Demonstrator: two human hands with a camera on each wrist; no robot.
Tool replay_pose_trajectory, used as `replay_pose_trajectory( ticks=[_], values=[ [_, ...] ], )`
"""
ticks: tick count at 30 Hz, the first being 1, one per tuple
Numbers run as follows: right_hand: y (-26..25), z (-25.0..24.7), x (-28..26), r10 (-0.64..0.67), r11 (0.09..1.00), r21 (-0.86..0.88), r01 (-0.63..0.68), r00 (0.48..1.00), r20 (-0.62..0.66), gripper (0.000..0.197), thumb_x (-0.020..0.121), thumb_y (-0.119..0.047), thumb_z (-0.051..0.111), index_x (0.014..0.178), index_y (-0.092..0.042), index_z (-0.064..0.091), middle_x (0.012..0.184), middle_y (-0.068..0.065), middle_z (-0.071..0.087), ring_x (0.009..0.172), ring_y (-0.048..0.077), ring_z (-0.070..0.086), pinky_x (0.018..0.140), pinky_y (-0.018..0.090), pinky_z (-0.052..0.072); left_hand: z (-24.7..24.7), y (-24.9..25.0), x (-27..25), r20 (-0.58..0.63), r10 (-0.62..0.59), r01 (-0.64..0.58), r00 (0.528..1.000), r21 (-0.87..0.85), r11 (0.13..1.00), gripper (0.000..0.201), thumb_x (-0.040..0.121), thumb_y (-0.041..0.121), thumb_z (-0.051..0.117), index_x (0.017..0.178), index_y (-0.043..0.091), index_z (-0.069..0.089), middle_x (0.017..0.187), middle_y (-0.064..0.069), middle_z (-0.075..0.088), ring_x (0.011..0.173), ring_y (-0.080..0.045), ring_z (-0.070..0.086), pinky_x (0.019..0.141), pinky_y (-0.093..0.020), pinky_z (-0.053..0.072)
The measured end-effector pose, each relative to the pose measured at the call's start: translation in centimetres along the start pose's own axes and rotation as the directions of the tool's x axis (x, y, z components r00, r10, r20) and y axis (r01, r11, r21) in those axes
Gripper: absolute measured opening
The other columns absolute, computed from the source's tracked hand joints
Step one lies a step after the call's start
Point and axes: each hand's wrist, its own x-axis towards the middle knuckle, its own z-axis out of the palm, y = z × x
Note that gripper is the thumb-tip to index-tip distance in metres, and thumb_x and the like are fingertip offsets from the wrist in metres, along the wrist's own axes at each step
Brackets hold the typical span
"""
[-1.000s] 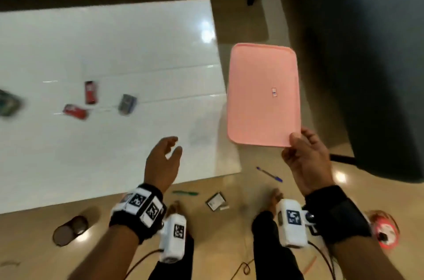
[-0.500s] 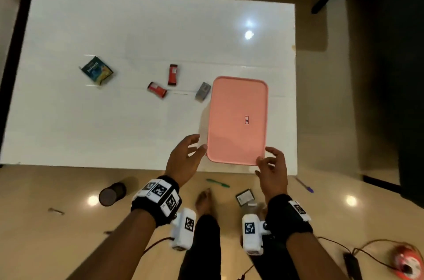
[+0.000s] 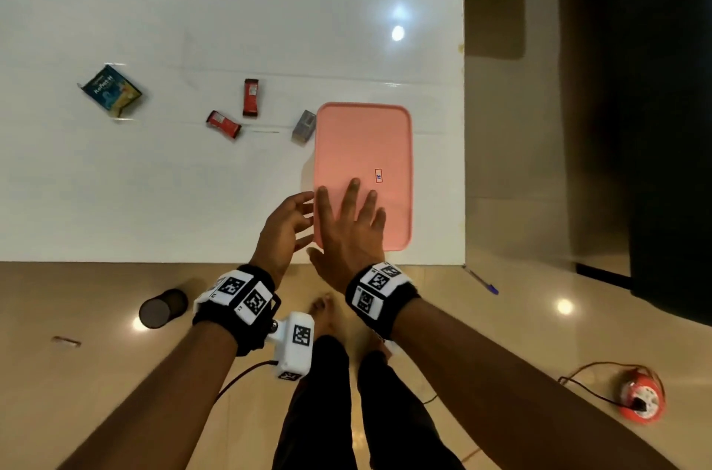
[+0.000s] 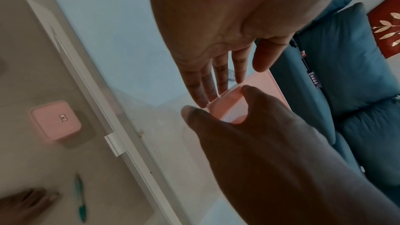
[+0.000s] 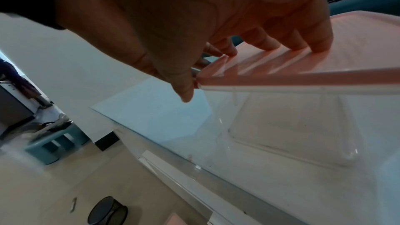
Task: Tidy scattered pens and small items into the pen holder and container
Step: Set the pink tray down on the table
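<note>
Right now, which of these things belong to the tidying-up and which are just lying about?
Part of the job:
- pink-lidded container, right hand flat on its lid
- black pen holder on the floor
- blue pen, green pen, both on the floor
- red packets

Just lying about:
- orange cable reel
- blue sofa cushions

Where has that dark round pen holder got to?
In the head view the pen holder lies on the floor, not on the white table: just off the table's near edge, left of the person's left hand.
</note>
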Motion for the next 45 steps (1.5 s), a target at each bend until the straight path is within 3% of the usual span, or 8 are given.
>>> replay_pose_trajectory(
  ticks=[5,18,23,30,34,38,42,45],
  values=[
    [-0.4,0.1,0.7,-0.015,0.999,0.03,0.014,1.0,0.019,0.086,0.091,-0.033,0.057,0.154,-0.014,0.003,0.152,0.04,-0.004,0.135,0.065,0.01,0.105,0.074,0.021,0.1,-0.1,0.3,-0.022,-0.046,0.046,0.999,-0.031,0.998,0.049,0.089,-0.002,0.038,0.131,0.017,0.054,0.12,-0.001,0.064,0.113,-0.018,0.06,0.077,-0.027,0.05],
    [0.0,-1.9,1.7,-0.064,0.997,0.045,0.058,0.984,0.168,0.096,0.086,-0.036,0.067,0.154,-0.012,0.003,0.15,0.043,-0.004,0.135,0.063,0.02,0.107,0.062,0.033,0.7,0.4,0.4,-0.026,-0.041,0.041,0.999,-0.023,0.999,0.048,0.086,-0.004,0.037,0.126,0.013,0.057,0.11,-0.004,0.067,0.1,-0.018,0.062,0.074,-0.03,0.052],
    [-0.2,-2.2,2.5,-0.068,0.995,0.087,0.05,0.973,0.222,0.103,0.081,-0.034,0.073,0.153,-0.008,0.005,0.148,0.046,0.0,0.134,0.064,0.02,0.107,0.061,0.035,0.6,0.6,0.4,-0.043,-0.057,0.055,0.997,-0.038,0.998,0.044,0.084,0.003,0.039,0.118,0.016,0.063,0.103,0.001,0.07,0.101,-0.019,0.063,0.081,-0.037,0.051],
    [-0.8,-3.7,1.6,-0.109,0.993,0.06,0.097,0.959,0.262,0.1,0.081,-0.026,0.072,0.151,0.005,0.008,0.146,0.046,0.014,0.139,0.055,0.02,0.11,0.059,0.034,0.9,0.6,-0.1,-0.056,-0.089,0.079,0.994,-0.156,0.985,0.026,0.094,0.021,0.048,0.107,0.019,0.071,0.101,0.005,0.072,0.097,-0.021,0.066,0.075,-0.035,0.053],
    [-0.6,-6.1,0.0,-0.181,0.982,0.088,0.166,0.965,0.191,0.077,0.08,-0.029,0.072,0.142,-0.001,0.036,0.141,0.027,0.042,0.129,0.045,0.044,0.093,0.044,0.049,1.1,0.1,-0.1,-0.092,-0.098,0.074,0.991,-0.235,0.969,0.031,0.093,0.021,0.044,0.11,0.014,0.069,0.101,0.001,0.07,0.089,-0.02,0.064,0.068,-0.033,0.051],
    [0.1,-7.3,-0.9,-0.168,0.972,0.182,0.148,0.98,0.104,0.06,0.073,-0.032,0.067,0.126,-0.012,0.047,0.112,0.01,0.055,0.097,0.033,0.061,0.066,0.032,0.041,1.0,-0.6,0.3,-0.097,-0.096,0.071,0.991,-0.231,0.97,0.033,0.094,0.019,0.039,0.109,0.015,0.068,0.103,-0.003,0.069,0.089,-0.02,0.066,0.07,-0.035,0.053],
    [2.2,-8.8,-3.9,-0.212,0.933,0.294,0.206,0.977,-0.013,0.075,0.078,-0.021,0.061,0.147,-0.016,0.031,0.145,0.007,0.045,0.119,0.03,0.056,0.091,0.04,0.046,0.8,-2.1,1.0,-0.074,0.03,-0.029,0.997,0.026,0.999,0.04,0.091,0.004,0.056,0.129,0.016,0.06,0.113,-0.002,0.067,0.099,-0.023,0.067,0.079,-0.042,0.058],
    [5.0,-9.4,-6.3,-0.097,0.839,0.499,0.218,0.961,-0.258,0.073,0.075,-0.015,0.062,0.144,-0.024,0.039,0.129,-0.002,0.062,0.107,0.022,0.064,0.089,0.036,0.054,0.6,-3.2,1.4,-0.114,0.092,-0.075,0.989,0.143,0.987,0.054,0.084,-0.001,0.066,0.132,0.022,0.057,0.118,-0.005,0.065,0.099,-0.026,0.068,0.082,-0.048,0.058]
  ],
)
